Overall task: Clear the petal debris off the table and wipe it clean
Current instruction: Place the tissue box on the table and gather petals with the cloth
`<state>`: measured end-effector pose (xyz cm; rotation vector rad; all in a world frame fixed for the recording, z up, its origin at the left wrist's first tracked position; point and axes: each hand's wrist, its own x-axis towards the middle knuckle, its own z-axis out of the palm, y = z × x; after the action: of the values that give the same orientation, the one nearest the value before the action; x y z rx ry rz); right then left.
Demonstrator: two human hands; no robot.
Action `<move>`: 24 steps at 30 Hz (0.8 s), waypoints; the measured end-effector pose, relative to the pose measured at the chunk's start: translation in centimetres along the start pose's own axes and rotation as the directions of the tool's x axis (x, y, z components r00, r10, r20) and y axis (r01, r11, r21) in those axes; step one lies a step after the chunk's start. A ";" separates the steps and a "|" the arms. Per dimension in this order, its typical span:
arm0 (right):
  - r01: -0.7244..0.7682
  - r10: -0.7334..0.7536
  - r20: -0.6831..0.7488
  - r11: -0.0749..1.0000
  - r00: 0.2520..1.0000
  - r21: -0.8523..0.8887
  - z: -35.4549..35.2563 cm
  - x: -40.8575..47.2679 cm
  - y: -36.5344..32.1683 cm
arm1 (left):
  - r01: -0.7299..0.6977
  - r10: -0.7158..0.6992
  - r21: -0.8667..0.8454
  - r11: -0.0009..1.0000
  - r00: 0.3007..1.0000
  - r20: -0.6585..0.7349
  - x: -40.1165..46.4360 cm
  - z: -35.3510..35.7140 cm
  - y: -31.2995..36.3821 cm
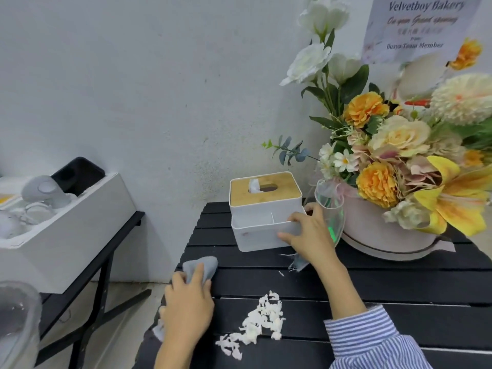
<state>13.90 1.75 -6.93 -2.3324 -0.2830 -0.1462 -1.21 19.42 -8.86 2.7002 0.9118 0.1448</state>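
The petal debris (257,324) lies as a loose white heap on the black slatted table (399,288), near the front edge, between the two forearms. One small white fragment (281,273) lies apart from the heap, further back.

The left hand (187,302) rests at the table's left edge, left of the heap and not touching it. Its fingers are curled around a grey cloth (202,265), which bunches out beyond the fingertips onto the slats; a further corner of the cloth hangs below the wrist.

The right hand (310,235) reaches over the table to a white tissue box (259,219) with a wooden lid. The thumb lies against the front face of the box and the fingers wrap round its right corner, so the hand grips the box. The box stands flat on the table, behind the heap and well apart from it. A striped sleeve (372,339) covers the right forearm.

A flower arrangement (399,155) in a pale round pot stands just right of the box. A printed card (420,25) stands above the flowers. A white foam box (72,222) sits on a separate stand to the left.
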 end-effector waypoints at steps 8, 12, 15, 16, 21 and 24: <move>-0.169 0.168 -0.132 0.986 0.977 0.010 0.5 -0.4 -0.4 | -0.285 0.295 -0.093 0.954 0.947 0.127 -3.7 1.9 4.7; -0.165 0.164 -0.146 0.986 0.976 0.004 -1.0 -0.2 1.0 | -0.209 0.253 -0.360 0.909 0.964 0.080 -2.8 0.5 3.7; -0.090 0.092 -0.106 0.996 0.990 0.026 -1.6 0.1 1.6 | -0.135 0.125 -0.374 0.918 0.991 -0.051 -1.6 -1.0 1.0; -0.064 0.067 -0.086 0.997 0.994 0.039 -1.5 0.1 1.6 | -0.090 0.066 -0.350 0.932 0.995 -0.078 -1.2 -1.3 -0.2; 0.070 -0.075 0.035 0.989 0.997 0.127 0.4 -0.1 0.0 | 0.071 -0.084 -0.232 0.970 0.996 -0.043 -1.1 -1.1 -2.8; 0.147 -0.164 0.109 0.978 0.980 0.147 1.6 -0.1 -1.1 | 0.004 -0.010 -0.076 0.997 0.997 -0.075 -1.6 -0.3 -1.4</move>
<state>13.62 3.62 -7.35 -2.1838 -0.5206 -0.0593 -3.36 19.63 -8.99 2.6374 0.9178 0.2758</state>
